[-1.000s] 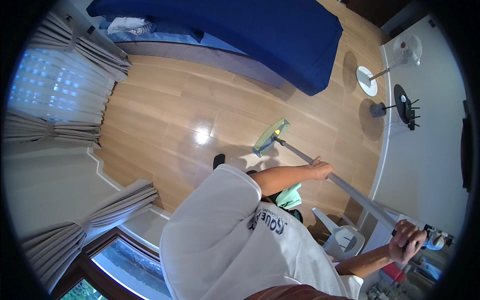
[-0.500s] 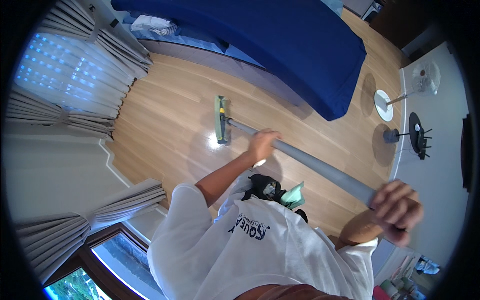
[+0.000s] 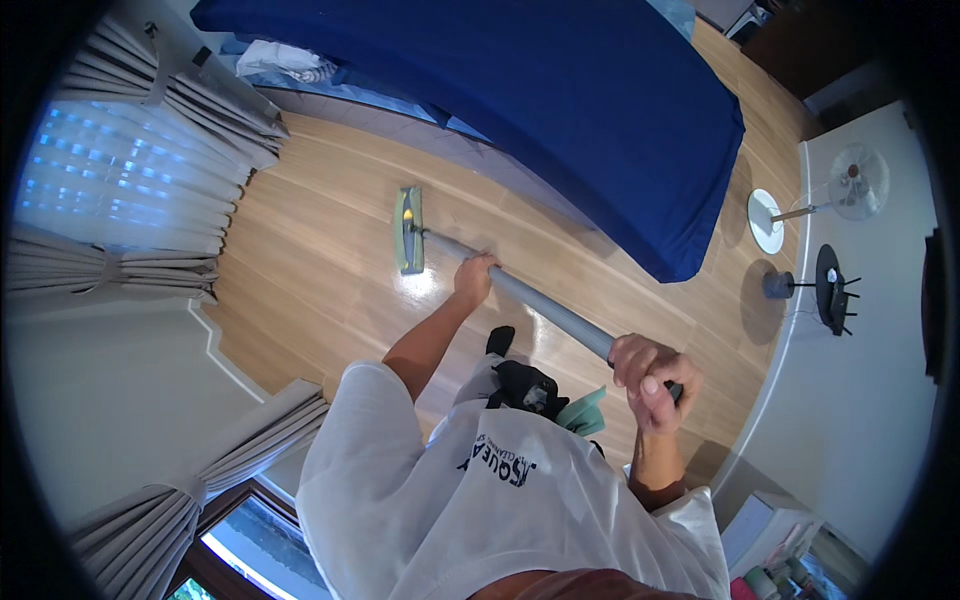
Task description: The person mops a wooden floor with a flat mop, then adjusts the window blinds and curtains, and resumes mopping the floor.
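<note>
A flat mop (image 3: 555,315) with a long grey handle slants across in front of me. Its green-edged rectangular head (image 3: 409,230) rests on the wooden floor (image 3: 330,220), left of centre. My left hand (image 3: 476,278) is wrapped round the lower part of the handle, a short way from the head. My right hand (image 3: 655,380) grips the top end, where a dark tip shows past the fingers. A green cloth (image 3: 583,411) and a black pouch (image 3: 527,388) hang at my waist.
A bed with a dark blue cover (image 3: 590,130) stands ahead. Along the right wall are a standing fan (image 3: 767,221) and a black stand with prongs (image 3: 832,290). Grey curtains (image 3: 150,262) hang on the left. A white cabinet (image 3: 765,530) stands at the lower right.
The mop head has slid left over the floor. Both hands have moved left with the handle, the right one farther in and toward my body. My black-socked foot now shows.
</note>
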A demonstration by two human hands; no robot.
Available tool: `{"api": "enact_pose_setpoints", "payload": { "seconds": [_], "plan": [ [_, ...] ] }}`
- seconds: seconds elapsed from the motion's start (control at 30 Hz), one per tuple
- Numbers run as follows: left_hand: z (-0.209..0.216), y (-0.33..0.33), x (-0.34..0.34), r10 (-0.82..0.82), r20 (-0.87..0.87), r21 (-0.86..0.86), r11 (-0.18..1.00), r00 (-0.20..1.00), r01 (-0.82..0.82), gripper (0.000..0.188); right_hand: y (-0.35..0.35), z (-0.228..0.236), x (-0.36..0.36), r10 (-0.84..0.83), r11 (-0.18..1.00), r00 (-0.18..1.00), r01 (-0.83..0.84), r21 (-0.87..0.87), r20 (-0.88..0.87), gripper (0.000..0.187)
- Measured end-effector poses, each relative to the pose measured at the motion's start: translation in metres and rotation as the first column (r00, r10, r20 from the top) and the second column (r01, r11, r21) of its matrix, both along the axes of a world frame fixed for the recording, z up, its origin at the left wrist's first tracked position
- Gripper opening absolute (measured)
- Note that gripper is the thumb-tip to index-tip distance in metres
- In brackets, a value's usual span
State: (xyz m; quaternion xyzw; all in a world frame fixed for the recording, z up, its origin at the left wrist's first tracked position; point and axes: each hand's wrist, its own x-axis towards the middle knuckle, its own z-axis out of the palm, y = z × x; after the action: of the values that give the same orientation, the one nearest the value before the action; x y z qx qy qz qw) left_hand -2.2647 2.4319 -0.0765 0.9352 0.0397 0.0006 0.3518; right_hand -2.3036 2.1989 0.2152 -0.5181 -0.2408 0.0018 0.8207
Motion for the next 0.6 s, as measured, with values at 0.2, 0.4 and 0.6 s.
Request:
{"api": "enact_pose_setpoints", "payload": {
  "seconds": [0.2, 0.4, 0.6],
  "plan": [
    [0.012, -0.035, 0.046, -0.268, -0.123, -0.017, 0.963, 0.955, 0.268, 0.023, -0.008, 0.010, -0.016, -0.297, 0.952, 0.953, 0.300, -0.059, 0.057, 0.012],
    [0.051, -0.138, 0.031, -0.450, -0.143, 0.005, 0.890, 0.881, 0.456, 0.016, -0.074, 0.059, -0.033, -0.436, 0.881, 0.893, 0.449, -0.152, 0.110, 0.017],
    [0.059, -0.251, -0.008, -0.631, 0.043, -0.274, 0.738, 0.775, 0.616, 0.014, -0.113, 0.124, -0.066, -0.476, 0.792, 0.864, 0.502, -0.348, 0.164, 0.020]
  ]
}}
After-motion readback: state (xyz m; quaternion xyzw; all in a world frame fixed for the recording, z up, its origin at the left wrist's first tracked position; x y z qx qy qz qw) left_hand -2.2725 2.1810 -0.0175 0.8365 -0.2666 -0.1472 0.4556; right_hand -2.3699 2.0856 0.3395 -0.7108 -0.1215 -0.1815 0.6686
